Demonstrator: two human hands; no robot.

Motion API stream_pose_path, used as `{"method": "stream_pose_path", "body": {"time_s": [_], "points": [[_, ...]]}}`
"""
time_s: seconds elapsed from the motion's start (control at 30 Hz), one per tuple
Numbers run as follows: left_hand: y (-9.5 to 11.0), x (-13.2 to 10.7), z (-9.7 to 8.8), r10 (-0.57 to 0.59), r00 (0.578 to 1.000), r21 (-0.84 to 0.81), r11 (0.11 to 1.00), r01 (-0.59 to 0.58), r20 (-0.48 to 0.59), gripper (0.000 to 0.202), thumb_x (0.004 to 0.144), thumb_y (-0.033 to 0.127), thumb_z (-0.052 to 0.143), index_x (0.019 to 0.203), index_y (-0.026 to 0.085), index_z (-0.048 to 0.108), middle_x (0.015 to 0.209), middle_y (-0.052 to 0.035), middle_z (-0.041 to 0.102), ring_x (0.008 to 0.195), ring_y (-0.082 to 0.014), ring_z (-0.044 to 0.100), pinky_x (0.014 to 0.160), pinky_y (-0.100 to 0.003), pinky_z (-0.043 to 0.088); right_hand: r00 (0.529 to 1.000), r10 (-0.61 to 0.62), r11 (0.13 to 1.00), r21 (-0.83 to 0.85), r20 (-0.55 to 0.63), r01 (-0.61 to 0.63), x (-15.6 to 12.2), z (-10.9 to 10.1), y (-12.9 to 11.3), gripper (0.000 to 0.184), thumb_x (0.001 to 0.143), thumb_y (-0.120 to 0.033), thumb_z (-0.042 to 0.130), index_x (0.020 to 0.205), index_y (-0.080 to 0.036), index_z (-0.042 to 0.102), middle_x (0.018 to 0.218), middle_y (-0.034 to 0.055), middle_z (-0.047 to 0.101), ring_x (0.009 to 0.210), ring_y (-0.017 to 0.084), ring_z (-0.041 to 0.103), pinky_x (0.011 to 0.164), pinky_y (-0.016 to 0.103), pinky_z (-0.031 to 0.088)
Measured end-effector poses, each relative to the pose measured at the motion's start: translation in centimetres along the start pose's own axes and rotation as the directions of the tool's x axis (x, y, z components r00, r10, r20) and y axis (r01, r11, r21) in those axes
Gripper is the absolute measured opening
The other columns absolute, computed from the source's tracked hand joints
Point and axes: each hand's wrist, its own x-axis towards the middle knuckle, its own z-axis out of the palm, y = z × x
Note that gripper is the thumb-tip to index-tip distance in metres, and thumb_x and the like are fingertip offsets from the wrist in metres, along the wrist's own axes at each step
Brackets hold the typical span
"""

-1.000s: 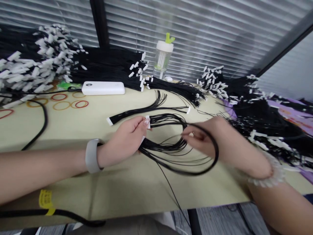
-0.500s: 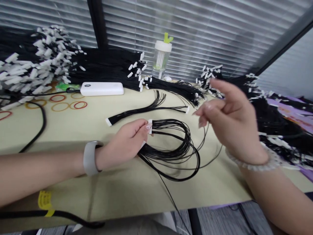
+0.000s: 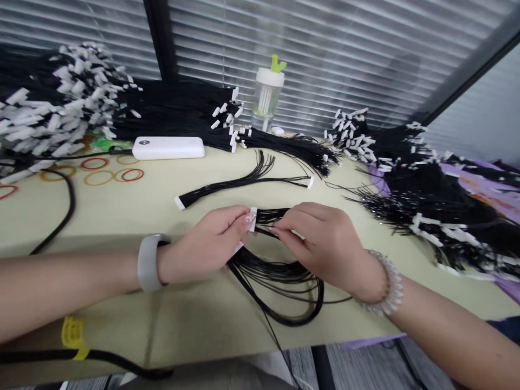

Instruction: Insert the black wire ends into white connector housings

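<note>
My left hand (image 3: 221,235) grips a white plug connector (image 3: 253,219) between thumb and fingers. From it a looped black wire harness (image 3: 268,269) curves to the right and back to a second white connector (image 3: 238,247) under the same hand. My right hand (image 3: 320,244) is closed in a pinch on a thin black wire, its fingertips just right of the upper connector. The wire's end there is too small to make out clearly. Behind the hands lies another black wire harness (image 3: 227,186) with a white connector at each end.
Bundles of black wires with white connectors lie along the back (image 3: 174,108), at the left (image 3: 77,103) and at the right (image 3: 442,200). A white power bank (image 3: 168,148), rubber bands (image 3: 99,177) and a lidded bottle (image 3: 267,97) stand or lie nearby. A thick black cable (image 3: 109,358) crosses the front edge.
My right hand has come down and left, from above the table to the wires beside the connector. The looped harness has shifted slightly; my left hand keeps its grip.
</note>
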Motion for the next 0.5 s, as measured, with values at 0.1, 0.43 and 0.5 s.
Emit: {"method": "stream_pose_path", "body": {"time_s": [0.1, 0.43, 0.5], "points": [[-0.05, -0.02, 0.04, 0.003, 1.000, -0.009, 1.000, -0.003, 0.007, 0.034, 0.087, 0.035, 0.028, 0.060, 0.017, 0.039, 0.055, 0.0040, 0.037, 0.050, -0.0088, 0.035, 0.049, -0.020, 0.031, 1.000, -0.020, 0.999, -0.043, 0.021, 0.021, -0.10, 0.03, 0.02, 0.017, 0.082, -0.022, 0.044, 0.075, -0.017, 0.059, 0.069, 0.0022, 0.058, 0.069, 0.011, 0.051, 0.062, 0.023, 0.038], [-0.02, 0.29, 0.08, -0.019, 1.000, 0.021, 1.000, 0.019, 0.010, 0.035, 0.087, 0.034, 0.027, 0.061, 0.017, 0.042, 0.054, 0.0042, 0.040, 0.051, -0.0087, 0.037, 0.050, -0.020, 0.032, 0.979, -0.203, 0.928, -0.317, 0.010, 0.196, -0.13, -0.37, -0.48, 0.017, 0.077, -0.011, 0.046, 0.061, -0.016, 0.050, 0.066, 0.0002, 0.058, 0.067, 0.011, 0.049, 0.057, 0.026, 0.036], [-0.01, 0.29, 0.06, -0.023, 1.000, 0.029, 0.999, 0.022, 0.004, 0.035, 0.087, 0.034, 0.027, 0.060, 0.017, 0.042, 0.054, 0.0043, 0.039, 0.051, -0.0087, 0.037, 0.050, -0.020, 0.032, 0.976, -0.219, 0.915, -0.346, 0.008, 0.208, -0.08, -0.39, -0.60, 0.017, 0.077, -0.011, 0.047, 0.060, -0.016, 0.049, 0.066, -0.0001, 0.058, 0.067, 0.011, 0.050, 0.056, 0.026, 0.035]]}}
